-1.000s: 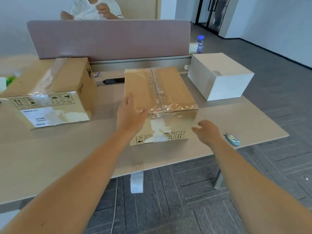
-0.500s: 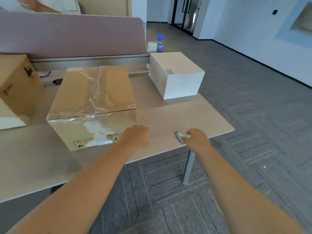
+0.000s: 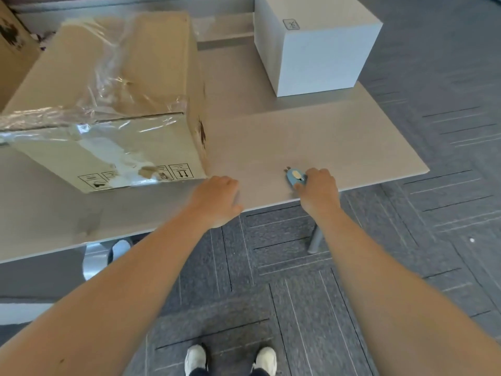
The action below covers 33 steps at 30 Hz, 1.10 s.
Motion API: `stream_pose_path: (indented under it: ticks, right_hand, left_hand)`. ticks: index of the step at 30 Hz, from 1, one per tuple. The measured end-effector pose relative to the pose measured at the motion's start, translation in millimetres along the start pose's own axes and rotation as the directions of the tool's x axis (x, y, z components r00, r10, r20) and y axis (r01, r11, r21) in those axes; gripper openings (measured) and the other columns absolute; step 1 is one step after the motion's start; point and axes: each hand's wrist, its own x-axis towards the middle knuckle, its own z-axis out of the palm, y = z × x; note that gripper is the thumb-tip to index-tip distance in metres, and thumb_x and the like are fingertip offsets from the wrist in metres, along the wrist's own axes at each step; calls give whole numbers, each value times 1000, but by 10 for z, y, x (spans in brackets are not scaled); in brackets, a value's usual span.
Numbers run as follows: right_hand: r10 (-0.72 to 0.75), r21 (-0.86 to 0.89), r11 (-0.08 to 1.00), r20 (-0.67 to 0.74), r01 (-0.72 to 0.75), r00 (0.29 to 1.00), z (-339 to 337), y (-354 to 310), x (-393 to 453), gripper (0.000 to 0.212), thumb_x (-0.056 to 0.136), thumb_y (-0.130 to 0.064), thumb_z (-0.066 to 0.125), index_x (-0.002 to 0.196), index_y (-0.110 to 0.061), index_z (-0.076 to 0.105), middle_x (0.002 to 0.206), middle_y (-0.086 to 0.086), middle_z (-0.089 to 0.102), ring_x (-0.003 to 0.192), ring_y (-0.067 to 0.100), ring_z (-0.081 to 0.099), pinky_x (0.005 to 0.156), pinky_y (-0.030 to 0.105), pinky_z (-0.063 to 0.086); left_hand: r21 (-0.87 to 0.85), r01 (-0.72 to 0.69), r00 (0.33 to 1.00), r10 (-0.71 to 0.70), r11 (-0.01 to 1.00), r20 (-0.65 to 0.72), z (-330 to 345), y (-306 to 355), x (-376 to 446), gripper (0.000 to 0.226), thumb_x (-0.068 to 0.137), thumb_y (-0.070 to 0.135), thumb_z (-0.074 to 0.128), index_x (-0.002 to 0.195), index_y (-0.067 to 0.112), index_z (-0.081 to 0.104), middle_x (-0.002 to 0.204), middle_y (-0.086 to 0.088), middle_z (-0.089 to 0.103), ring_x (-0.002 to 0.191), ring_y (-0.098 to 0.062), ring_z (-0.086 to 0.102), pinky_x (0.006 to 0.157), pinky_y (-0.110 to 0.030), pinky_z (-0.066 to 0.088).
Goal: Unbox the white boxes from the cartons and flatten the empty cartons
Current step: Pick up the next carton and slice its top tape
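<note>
Taped carton [image 3: 108, 85] on desk [image 3: 311, 137], right hand [image 3: 318, 189] gripping blue cutter [image 3: 295, 178], left hand [image 3: 217, 198] seemingly loosely curled, empty.

— What do we have on the table [image 3: 311, 137]?
— On the left part stands the taped carton [image 3: 113, 104], near the front edge. Behind it on the right, at the far side, stands the box [image 3: 317, 44], well apart from the carton.
— And a second carton [image 3: 13, 42]?
— Yes, at the far left, behind the first one; we see only its corner.
— Where are our hands?
— The left hand [image 3: 217, 198] is at the front edge, just beside the carton's near right corner. The right hand [image 3: 320, 189] is further right at the same edge, on the cutter [image 3: 295, 177], which lies on the table. Our feet [image 3: 230, 359] are on the floor [image 3: 406, 253] below.
</note>
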Motion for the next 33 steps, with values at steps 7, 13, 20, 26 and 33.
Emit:
stream_pose_path:
  ticks: [7, 13, 20, 26, 33]
  right_hand:
    - [33, 224, 974, -4, -32, 999, 29, -69, -25, 25, 88, -2, 56, 109, -4, 41, 114, 19, 54, 92, 31, 51, 64, 31, 34]
    - [-109, 340, 934, -17, 108, 994, -276, -362, -213, 24, 88, -4, 56, 111, -1, 49, 94, 8, 47, 82, 23, 45, 60, 27, 34]
    - [-234, 452, 858, -82, 245, 969, -619, -1081, -450, 27, 88, -7, 56, 113, -1, 47, 94, 7, 47, 81, 22, 48, 65, 29, 38]
    - [-284, 442, 840, -133, 313, 950, -600, -1683, -500, 5, 85, -5, 54, 85, -8, 50, 74, 2, 43, 75, 22, 41, 52, 23, 28]
    - [-114, 498, 840, -228, 216, 967, -433, -2064, -527, 18, 88, -8, 49, 106, -4, 49, 87, 5, 47, 80, 22, 43, 61, 25, 32]
  left_hand:
    - [-34, 19, 1000, -19, 999, -4, -53, -64, -110, 38, 93, 30, 48, 122, 5, 46, 123, -11, 50, 114, -25, 45, 93, -35, 41]
    - [-10, 17, 997, -17, 1000, -77, -421, -131, -364, 50, 93, 36, 50, 134, 9, 41, 135, -8, 47, 125, -23, 42, 102, -37, 37]
    - [-19, 44, 960, -48, 999, -275, -958, -505, -745, 54, 92, 36, 53, 139, 14, 37, 141, -3, 42, 129, -20, 39, 102, -31, 34]
    - [107, 73, 928, -28, 992, -372, -1210, -1126, -883, 69, 89, 38, 57, 145, 16, 23, 154, -1, 20, 140, -19, 22, 111, -33, 23]
    - [143, -18, 954, 60, 990, -294, -1218, -1942, -651, 78, 81, 49, 62, 144, 23, 23, 149, 3, 26, 136, -19, 26, 109, -33, 23]
